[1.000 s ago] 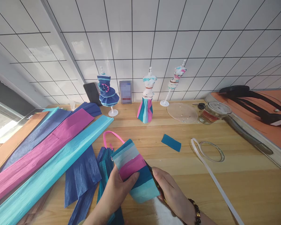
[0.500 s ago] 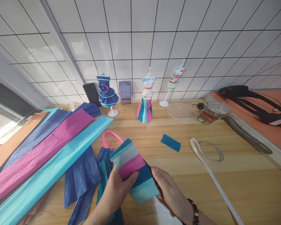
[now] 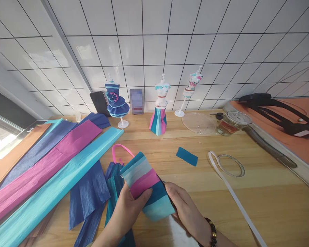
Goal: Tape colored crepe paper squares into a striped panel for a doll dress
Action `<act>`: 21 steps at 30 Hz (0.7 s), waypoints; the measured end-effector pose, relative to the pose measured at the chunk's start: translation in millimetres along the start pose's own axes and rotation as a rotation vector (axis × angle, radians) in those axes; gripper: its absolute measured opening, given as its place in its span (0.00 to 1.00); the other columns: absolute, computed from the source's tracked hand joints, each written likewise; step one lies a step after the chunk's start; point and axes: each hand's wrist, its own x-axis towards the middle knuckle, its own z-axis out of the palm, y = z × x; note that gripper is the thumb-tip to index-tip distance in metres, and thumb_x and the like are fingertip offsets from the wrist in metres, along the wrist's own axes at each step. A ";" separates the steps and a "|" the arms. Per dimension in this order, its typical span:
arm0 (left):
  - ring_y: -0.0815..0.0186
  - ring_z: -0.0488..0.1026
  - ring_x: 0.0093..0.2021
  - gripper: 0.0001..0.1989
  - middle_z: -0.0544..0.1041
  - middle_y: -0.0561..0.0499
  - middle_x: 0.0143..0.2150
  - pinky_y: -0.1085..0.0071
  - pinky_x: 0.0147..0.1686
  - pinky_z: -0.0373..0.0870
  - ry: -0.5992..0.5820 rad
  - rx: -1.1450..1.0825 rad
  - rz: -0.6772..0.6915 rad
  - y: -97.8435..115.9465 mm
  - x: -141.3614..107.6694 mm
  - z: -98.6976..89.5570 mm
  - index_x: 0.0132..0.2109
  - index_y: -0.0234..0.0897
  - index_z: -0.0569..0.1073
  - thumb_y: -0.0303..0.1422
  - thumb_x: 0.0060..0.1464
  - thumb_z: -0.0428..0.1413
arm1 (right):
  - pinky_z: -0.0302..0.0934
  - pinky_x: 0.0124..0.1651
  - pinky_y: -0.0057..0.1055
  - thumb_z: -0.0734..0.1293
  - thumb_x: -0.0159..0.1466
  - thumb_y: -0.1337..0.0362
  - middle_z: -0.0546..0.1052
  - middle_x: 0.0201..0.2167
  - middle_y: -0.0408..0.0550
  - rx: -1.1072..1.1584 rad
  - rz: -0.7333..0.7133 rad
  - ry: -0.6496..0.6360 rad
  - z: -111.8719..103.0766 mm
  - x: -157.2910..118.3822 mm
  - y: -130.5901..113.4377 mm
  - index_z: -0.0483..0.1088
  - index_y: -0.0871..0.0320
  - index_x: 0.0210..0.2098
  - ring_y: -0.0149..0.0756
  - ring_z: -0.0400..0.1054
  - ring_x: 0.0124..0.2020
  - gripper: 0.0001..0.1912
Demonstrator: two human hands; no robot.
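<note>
Pinched between the thumb and fingers of my left hand [image 3: 132,207] is a striped paper piece [image 3: 145,180] in teal, light blue and pink. At its right edge, my right hand [image 3: 187,209] is closed on a dark tool, mostly hidden behind the paper and fingers; it may be scissors. A pink loop [image 3: 122,147] lies behind the striped piece. Teal pleated paper [image 3: 115,185] is just left of it. Farther back on the wooden table stands a small dress form with a striped skirt [image 3: 158,121].
Long crepe paper strips [image 3: 59,171] cover the left side. Two more dress forms [image 3: 117,101] [image 3: 192,85] stand by the tiled wall. A teal rectangle [image 3: 187,156], white ribbon [image 3: 233,192], clear ring [image 3: 231,165], round plate [image 3: 198,123] and glass jar [image 3: 233,122] are to the right.
The whole view has shifted slightly. Both hands keep nearly the same pose at the striped paper, whose lower right edge sits marginally differently.
</note>
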 end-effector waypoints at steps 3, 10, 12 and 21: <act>0.60 0.76 0.38 0.15 0.80 0.52 0.36 0.69 0.37 0.75 -0.026 0.005 0.005 -2.5 1.2 -2.2 0.41 0.36 0.71 0.37 0.46 0.60 | 0.46 0.21 0.24 0.55 0.64 0.46 0.55 0.19 0.37 0.026 0.005 0.000 -0.3 0.0 1.8 0.58 0.56 0.25 0.26 0.49 0.20 0.22; 0.58 0.75 0.43 0.16 0.79 0.49 0.42 0.66 0.42 0.74 -0.120 0.016 0.022 -4.4 5.4 -9.1 0.44 0.36 0.70 0.38 0.49 0.59 | 0.51 0.24 0.24 0.56 0.64 0.47 0.58 0.19 0.38 0.036 -0.002 0.004 1.2 -0.5 -4.5 0.58 0.56 0.25 0.27 0.52 0.22 0.20; 0.57 0.75 0.44 0.16 0.78 0.48 0.43 0.65 0.43 0.73 -0.110 -0.019 0.016 -1.5 5.4 -8.5 0.45 0.36 0.70 0.39 0.50 0.58 | 0.52 0.25 0.24 0.57 0.63 0.47 0.58 0.19 0.38 0.028 -0.004 0.013 2.3 -1.4 -6.3 0.59 0.56 0.25 0.28 0.54 0.23 0.20; 0.56 0.76 0.41 0.16 0.80 0.49 0.38 0.67 0.40 0.74 -0.021 -0.087 -0.026 6.7 2.3 -1.4 0.42 0.35 0.73 0.39 0.47 0.60 | 0.49 0.22 0.25 0.54 0.64 0.45 0.57 0.19 0.38 -0.020 0.005 -0.004 3.8 -4.4 -6.5 0.58 0.55 0.24 0.29 0.51 0.20 0.22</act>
